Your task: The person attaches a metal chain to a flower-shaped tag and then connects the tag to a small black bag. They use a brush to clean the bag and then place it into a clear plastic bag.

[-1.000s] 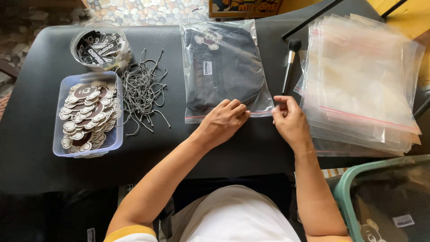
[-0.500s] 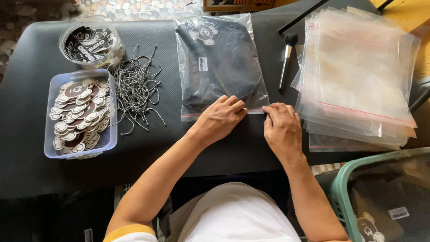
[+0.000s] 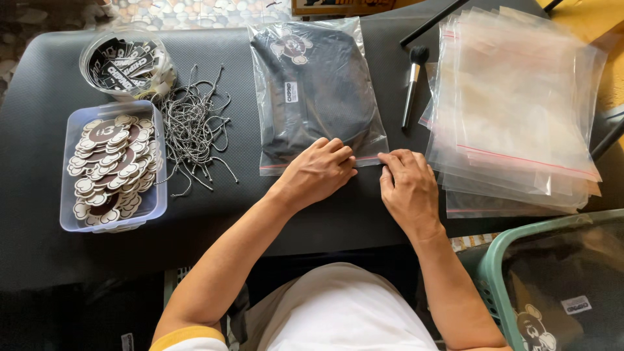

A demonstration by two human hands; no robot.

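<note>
Hands press flat on the near sealed edge of the clear zip bag (image 3: 315,91) holding a dark garment, mid-table: left hand (image 3: 318,172) beside right hand (image 3: 406,188), fingertips nearly meeting. Stacked empty bags (image 3: 520,110) lie right; a brush (image 3: 413,81) lies between.

Far left: a round clear tub (image 3: 127,62) of dark labels. Near it, a clear rectangular box (image 3: 112,166) of round tags, with a heap of beaded cords (image 3: 194,131) alongside. Right: a brush (image 3: 412,84), stacked empty clear bags (image 3: 520,110), and a green basket (image 3: 500,273).
</note>
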